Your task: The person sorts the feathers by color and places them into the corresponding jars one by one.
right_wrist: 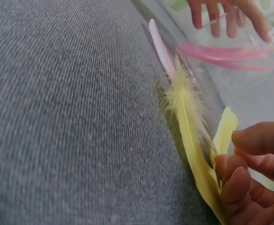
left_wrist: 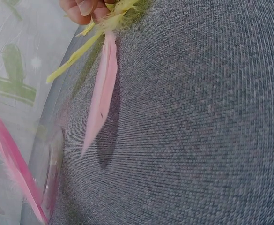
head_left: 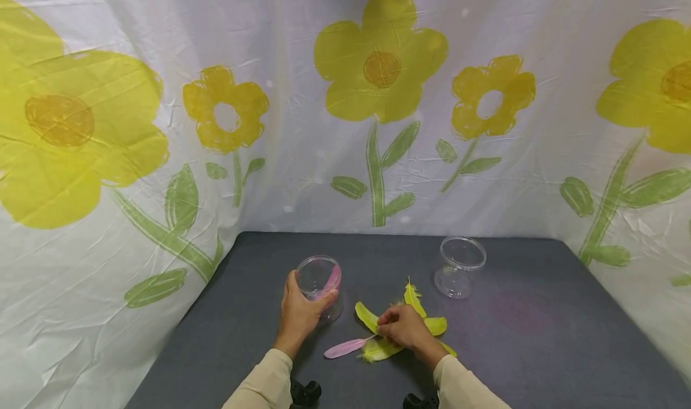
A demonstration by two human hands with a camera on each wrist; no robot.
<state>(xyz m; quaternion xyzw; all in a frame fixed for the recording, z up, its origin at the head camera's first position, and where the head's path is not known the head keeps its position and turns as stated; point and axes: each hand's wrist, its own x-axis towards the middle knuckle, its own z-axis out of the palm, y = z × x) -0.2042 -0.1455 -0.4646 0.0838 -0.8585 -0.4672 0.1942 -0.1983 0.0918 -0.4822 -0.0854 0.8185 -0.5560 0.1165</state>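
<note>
My left hand (head_left: pixel 301 316) grips a clear plastic cup (head_left: pixel 313 286), its thumb across the near side below the rim. Pink feathers (right_wrist: pixel 225 54) stand inside that cup. To the right, my right hand (head_left: pixel 405 327) pinches the thin quill of a pink feather (head_left: pixel 344 348) between thumb and fingertips. This feather's vane points left, low over the table, toward the cup. Several yellow feathers (head_left: pixel 380 350) lie spread under and around the right hand. In the right wrist view a yellow feather (right_wrist: pixel 188 126) crosses in front of the pink quill.
A second clear cup (head_left: pixel 454 280) stands at the back right of the dark grey table (head_left: pixel 529 337). A white cloth with yellow flowers (head_left: pixel 291 175) hangs behind and along both sides. Black shoes (head_left: pixel 306 392) show at the near edge.
</note>
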